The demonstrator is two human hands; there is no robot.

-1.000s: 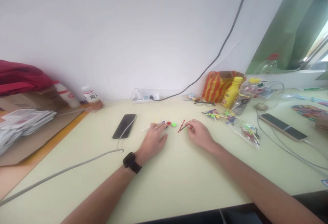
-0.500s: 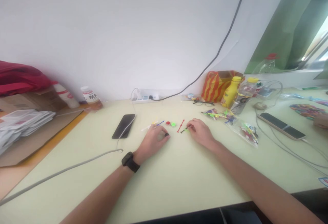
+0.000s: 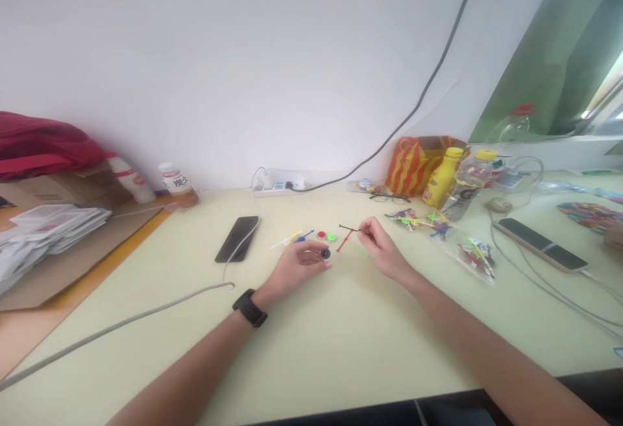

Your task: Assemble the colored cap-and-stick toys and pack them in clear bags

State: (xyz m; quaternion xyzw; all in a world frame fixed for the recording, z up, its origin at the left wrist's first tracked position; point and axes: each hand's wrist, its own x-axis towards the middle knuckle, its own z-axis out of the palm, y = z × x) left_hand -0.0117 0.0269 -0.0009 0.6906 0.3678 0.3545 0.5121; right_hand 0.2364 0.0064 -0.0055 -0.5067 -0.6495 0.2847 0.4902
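My left hand (image 3: 302,262), a black watch on its wrist, pinches a small round black disc (image 3: 326,254) between thumb and fingers. Between the fingertips of my right hand (image 3: 379,244) is a thin black plastic stick (image 3: 348,227), pointing left. Beneath it lies a red stick (image 3: 344,241) on the table. A red disc (image 3: 321,235) and a green disc (image 3: 331,237) rest side by side beyond my left fingertips. Blue, yellow and white pieces (image 3: 292,238) lie behind my left hand. A green piece (image 3: 363,252) shows faintly beside my right hand.
A black phone (image 3: 237,239) with a cable lies at left. To the right are clear bags of coloured pieces (image 3: 470,254), glasses (image 3: 389,197), a yellow bottle (image 3: 442,178), a striped bag (image 3: 407,166) and another phone (image 3: 540,244). A power strip (image 3: 280,181) sits by the wall.
My right hand has lifted the black stick off the table, leaving the green piece there. My left hand has raised and turned the black disc, so its round face shows.
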